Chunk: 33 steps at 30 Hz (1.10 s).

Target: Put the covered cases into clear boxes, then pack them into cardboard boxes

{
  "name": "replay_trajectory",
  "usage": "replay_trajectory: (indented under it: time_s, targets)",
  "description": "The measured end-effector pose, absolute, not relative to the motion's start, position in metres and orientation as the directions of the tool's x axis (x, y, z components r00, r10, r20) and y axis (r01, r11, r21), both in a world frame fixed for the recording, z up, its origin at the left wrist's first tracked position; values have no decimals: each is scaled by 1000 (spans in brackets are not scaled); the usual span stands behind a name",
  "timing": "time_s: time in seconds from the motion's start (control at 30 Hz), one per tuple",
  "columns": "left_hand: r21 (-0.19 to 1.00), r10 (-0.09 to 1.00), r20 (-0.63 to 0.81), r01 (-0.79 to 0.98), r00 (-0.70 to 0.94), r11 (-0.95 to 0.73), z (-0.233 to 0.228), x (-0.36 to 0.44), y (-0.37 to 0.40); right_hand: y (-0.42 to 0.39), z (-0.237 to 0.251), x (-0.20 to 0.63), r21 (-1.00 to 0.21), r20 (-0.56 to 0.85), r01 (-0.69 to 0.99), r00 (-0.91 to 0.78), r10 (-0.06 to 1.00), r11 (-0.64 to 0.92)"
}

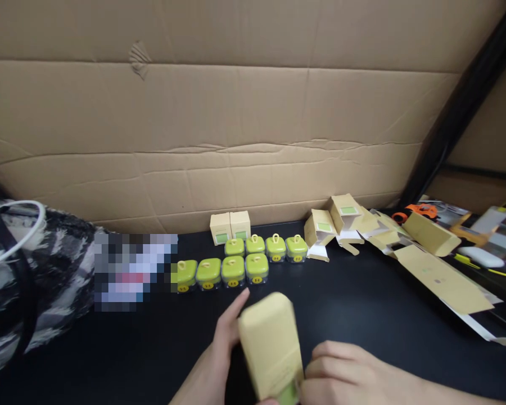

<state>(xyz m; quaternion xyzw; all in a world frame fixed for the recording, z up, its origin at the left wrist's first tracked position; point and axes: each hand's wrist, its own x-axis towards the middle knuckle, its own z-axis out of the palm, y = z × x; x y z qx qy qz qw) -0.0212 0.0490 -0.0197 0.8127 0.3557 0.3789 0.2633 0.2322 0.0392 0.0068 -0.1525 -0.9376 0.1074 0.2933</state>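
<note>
A: What are the hands doing?

B: The left hand (219,354) is gripping a small pale-yellow cardboard box (272,344) on its left side, the thumb lying up along the box edge. The right hand (341,374) is closing its curled fingers against the box's lower right corner, where a bit of green (290,396) is showing at the open end. I cannot tell whether that green bit is one of the containers.

A: And where is the box sitting?

B: It is being held just above the black tabletop (362,315), low in the view, tilted with its upper end leaning away from the person.

A: What is lying beyond it?

B: Eight small containers with lime-green lids (244,261) are standing in two rows of four, touching one another, the front row showing yellow smiley marks. Just behind them, two closed tan cartons with green labels (230,226) are resting against the large brown corrugated cardboard wall (236,124).

A: And to the sides?

B: To the right, a heap of opened and flattened tan cartons (362,225) is spreading across the table, with an orange-handled tool (421,211) beyond it, too blurred to identify. To the left, a black-and-white furry bag (37,281) with a white hoop on it is lying beside a pixelated patch.
</note>
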Motion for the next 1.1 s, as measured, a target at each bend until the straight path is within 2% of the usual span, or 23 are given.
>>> replay_trajectory:
  time_s: [0.07, 0.1, 0.13, 0.2, 0.27, 0.3, 0.4, 0.53, 0.63, 0.7, 0.8, 0.87, 1.03, 1.1]
  targets:
    - [718, 770, 403, 351, 494, -601, -19, -20, 47, 43, 10, 234, -236, 589, 161, -760, 273, 958]
    - [732, 770, 400, 333, 496, -595, -19, -19, 47, 46, 14, 235, -231, 645, 169, -711, 281, 958]
    - [744, 771, 405, 313, 491, -590, -18, -18, 46, 52, 19, 236, -240, 692, 217, -645, 324, 946]
    - [746, 751, 438, 266, 494, -611, -17, -18, 46, 69, 28, 239, -296, 732, 396, -491, 473, 869]
    - [733, 720, 441, 247, 537, -633, -14, -18, 47, 93, 32, 243, -360, 694, 564, -371, 617, 744]
    - [738, 718, 423, 250, 552, -627, -13, -19, 47, 106, 31, 245, -368, 667, 607, -355, 654, 705]
    - [794, 753, 360, 243, 551, -557, -10, -19, 45, 139, 20, 249, -375, 597, 697, -322, 735, 611]
    - [802, 741, 378, 204, 555, -561, -14, -19, 47, 153, 6, 253, -391, 535, 747, -291, 793, 538]
    - [794, 722, 387, 190, 573, -577, -19, -19, 51, 144, 9, 257, -424, 512, 736, -286, 810, 528]
    - [826, 729, 344, 179, 591, -534, -20, -19, 53, 134, 17, 256, -462, 520, 712, -266, 812, 529]
    - [863, 729, 294, 156, 618, -480, -21, -18, 53, 115, 32, 245, -533, 574, 618, -238, 784, 578]
    - [861, 719, 317, 130, 618, -491, -24, -18, 52, 99, 39, 233, -577, 594, 528, -252, 764, 623]
    - [836, 717, 368, 127, 592, -534, -32, -19, 51, 59, 50, 213, -758, 526, 198, -378, 762, 622]
    - [821, 709, 392, 126, 586, -557, -31, -19, 50, 50, 54, 215, -751, 481, 205, -481, 733, 628]
